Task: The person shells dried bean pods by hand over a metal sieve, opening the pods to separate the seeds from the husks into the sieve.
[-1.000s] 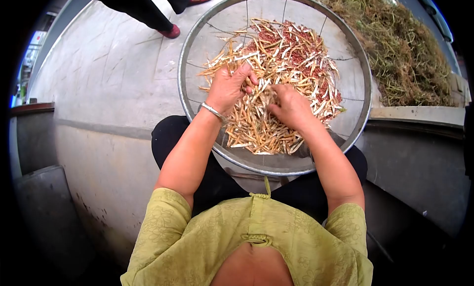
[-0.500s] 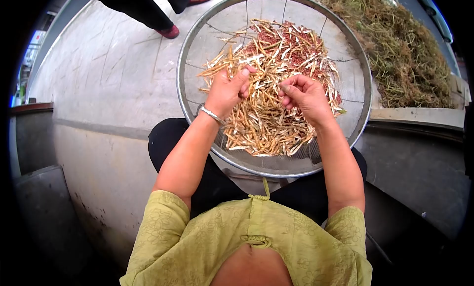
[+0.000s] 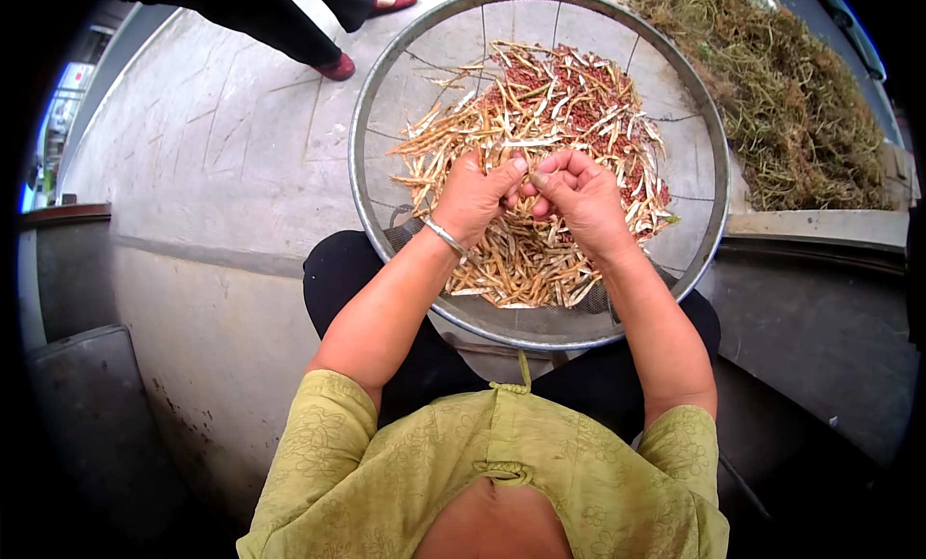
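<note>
A large round wire-mesh sieve (image 3: 356,154) with a metal rim rests over my lap. Dry, straw-coloured bean pods (image 3: 511,270) fill its middle, many of them split, with small red beans (image 3: 529,77) showing among them toward the far side. Above the pods, my left hand (image 3: 473,200) and my right hand (image 3: 588,202) meet fingertip to fingertip. Both are closed in a pinch, apparently on one thin dry bean pod that the fingers mostly cover. A silver bangle circles my left wrist.
Beyond the sieve on the right lies a heap of dried plant stalks (image 3: 791,106). Another person's dark trouser legs (image 3: 260,19) and red shoes (image 3: 338,67) are on the concrete floor (image 3: 212,154) at the upper left. A low ledge (image 3: 820,228) runs along the right.
My left hand has moved right and slightly down, and my right hand slightly left, closing the gap between them. Their fingertips now come together over the pods.
</note>
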`<state>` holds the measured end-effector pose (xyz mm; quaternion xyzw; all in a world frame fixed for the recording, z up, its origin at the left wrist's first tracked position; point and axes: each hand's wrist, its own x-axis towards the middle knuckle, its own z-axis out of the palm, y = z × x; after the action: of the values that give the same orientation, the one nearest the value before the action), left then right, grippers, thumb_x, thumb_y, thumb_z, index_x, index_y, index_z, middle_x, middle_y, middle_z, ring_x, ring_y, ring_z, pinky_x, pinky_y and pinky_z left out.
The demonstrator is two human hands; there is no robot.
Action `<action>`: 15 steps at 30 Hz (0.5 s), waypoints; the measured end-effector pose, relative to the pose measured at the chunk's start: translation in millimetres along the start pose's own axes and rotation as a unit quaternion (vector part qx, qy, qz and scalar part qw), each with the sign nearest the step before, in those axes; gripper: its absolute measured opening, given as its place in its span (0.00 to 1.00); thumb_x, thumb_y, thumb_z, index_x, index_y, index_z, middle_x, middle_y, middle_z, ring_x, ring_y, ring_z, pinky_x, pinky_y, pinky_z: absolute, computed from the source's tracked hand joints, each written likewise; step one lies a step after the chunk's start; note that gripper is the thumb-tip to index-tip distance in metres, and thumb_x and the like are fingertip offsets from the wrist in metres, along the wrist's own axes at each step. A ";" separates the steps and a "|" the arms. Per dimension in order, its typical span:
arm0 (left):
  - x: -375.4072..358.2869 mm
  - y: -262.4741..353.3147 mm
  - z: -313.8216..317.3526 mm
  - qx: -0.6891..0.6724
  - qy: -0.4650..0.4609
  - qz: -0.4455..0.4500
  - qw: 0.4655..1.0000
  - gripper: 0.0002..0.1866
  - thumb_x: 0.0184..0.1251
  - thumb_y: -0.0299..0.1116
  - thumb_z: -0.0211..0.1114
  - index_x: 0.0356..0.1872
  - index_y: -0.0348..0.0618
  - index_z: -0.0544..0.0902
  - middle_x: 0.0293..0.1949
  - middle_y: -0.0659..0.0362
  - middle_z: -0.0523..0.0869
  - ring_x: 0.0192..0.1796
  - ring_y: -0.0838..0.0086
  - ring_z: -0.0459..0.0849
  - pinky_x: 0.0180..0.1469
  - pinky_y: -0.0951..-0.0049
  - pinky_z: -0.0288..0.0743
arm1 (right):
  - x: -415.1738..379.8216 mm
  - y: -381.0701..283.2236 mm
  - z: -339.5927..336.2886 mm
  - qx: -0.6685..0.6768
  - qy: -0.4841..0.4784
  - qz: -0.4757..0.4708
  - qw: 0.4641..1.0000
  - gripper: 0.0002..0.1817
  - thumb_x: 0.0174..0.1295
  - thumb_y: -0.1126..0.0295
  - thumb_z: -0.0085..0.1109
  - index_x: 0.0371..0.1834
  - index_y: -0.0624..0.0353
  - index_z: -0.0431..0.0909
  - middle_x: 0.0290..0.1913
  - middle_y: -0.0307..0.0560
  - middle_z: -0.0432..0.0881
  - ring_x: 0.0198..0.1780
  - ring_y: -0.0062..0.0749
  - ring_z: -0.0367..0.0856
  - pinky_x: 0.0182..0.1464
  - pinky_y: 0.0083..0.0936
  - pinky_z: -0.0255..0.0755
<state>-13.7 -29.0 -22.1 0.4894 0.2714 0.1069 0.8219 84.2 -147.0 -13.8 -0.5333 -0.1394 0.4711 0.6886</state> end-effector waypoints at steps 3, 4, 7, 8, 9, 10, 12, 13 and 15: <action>2.0 -3.1 -1.4 0.016 0.011 0.013 1.000 0.05 0.62 0.33 0.59 0.31 0.44 0.75 0.17 0.69 0.72 0.18 0.87 0.68 0.17 0.87 0.56 | -0.3 2.8 5.8 -0.075 0.008 -0.033 0.997 0.06 0.59 0.74 0.55 0.37 0.63 0.71 0.27 0.42 0.80 0.22 0.17 0.76 0.24 0.14 0.74; 1.6 -2.2 -0.3 0.021 0.010 0.019 1.000 0.05 0.62 0.32 0.58 0.31 0.43 0.75 0.17 0.69 0.72 0.18 0.87 0.68 0.17 0.87 0.56 | -1.6 0.2 8.5 -0.080 0.017 -0.024 0.996 0.05 0.59 0.74 0.55 0.35 0.63 0.71 0.26 0.41 0.79 0.21 0.16 0.76 0.24 0.13 0.73; 2.9 -6.4 -1.2 0.037 0.006 0.028 0.999 0.05 0.62 0.31 0.57 0.30 0.42 0.75 0.17 0.69 0.72 0.17 0.87 0.67 0.17 0.86 0.56 | -1.9 0.2 3.1 -0.094 -0.001 -0.010 0.996 0.05 0.59 0.73 0.56 0.32 0.63 0.72 0.25 0.40 0.79 0.21 0.16 0.75 0.22 0.12 0.71; 3.4 -8.0 -1.7 0.047 0.003 0.031 0.998 0.05 0.62 0.31 0.57 0.30 0.42 0.75 0.17 0.69 0.71 0.17 0.87 0.66 0.17 0.86 0.56 | -1.8 0.9 0.6 -0.104 -0.028 -0.004 0.994 0.05 0.60 0.72 0.56 0.30 0.63 0.73 0.24 0.39 0.78 0.20 0.15 0.74 0.22 0.11 0.70; 2.6 -6.7 -1.7 0.048 0.004 0.031 0.998 0.05 0.62 0.31 0.57 0.30 0.42 0.75 0.17 0.69 0.71 0.17 0.87 0.66 0.17 0.86 0.56 | -2.2 1.3 1.4 -0.103 -0.029 -0.004 0.994 0.05 0.60 0.72 0.56 0.30 0.63 0.73 0.24 0.39 0.78 0.20 0.15 0.74 0.22 0.11 0.70; 2.5 -5.0 -0.9 0.048 0.010 0.018 0.999 0.05 0.62 0.32 0.57 0.29 0.42 0.75 0.17 0.69 0.71 0.17 0.87 0.66 0.17 0.86 0.56 | -2.4 0.7 1.7 -0.105 -0.023 0.001 0.994 0.06 0.60 0.72 0.56 0.29 0.63 0.73 0.23 0.39 0.78 0.20 0.15 0.74 0.21 0.11 0.69; 5.9 -9.1 -3.9 0.022 0.006 0.020 1.000 0.06 0.61 0.31 0.58 0.28 0.41 0.74 0.17 0.68 0.71 0.17 0.87 0.66 0.17 0.85 0.57 | -2.1 0.2 2.7 -0.093 -0.016 0.005 0.995 0.07 0.59 0.70 0.58 0.30 0.63 0.74 0.23 0.38 0.77 0.20 0.14 0.74 0.20 0.11 0.67; 7.1 -13.7 -7.4 0.023 0.006 0.020 1.000 0.06 0.61 0.31 0.58 0.28 0.41 0.74 0.17 0.68 0.71 0.17 0.87 0.66 0.17 0.85 0.57 | -3.6 -0.5 4.9 -0.092 -0.016 0.005 0.996 0.07 0.59 0.70 0.58 0.30 0.63 0.74 0.23 0.38 0.77 0.20 0.14 0.74 0.20 0.11 0.67; 8.8 -13.8 -9.3 0.148 0.057 0.079 0.984 0.05 0.59 0.29 0.59 0.28 0.40 0.74 0.18 0.68 0.72 0.18 0.87 0.67 0.18 0.84 0.60 | -5.8 -6.2 9.8 -0.138 0.026 -0.015 0.990 0.07 0.58 0.69 0.59 0.31 0.62 0.75 0.22 0.37 0.77 0.21 0.14 0.75 0.19 0.11 0.67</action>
<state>-12.7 -25.0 -40.5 0.6190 0.2908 0.1579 0.7123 77.5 -145.6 -2.8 -0.6333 -0.1930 0.4225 0.6191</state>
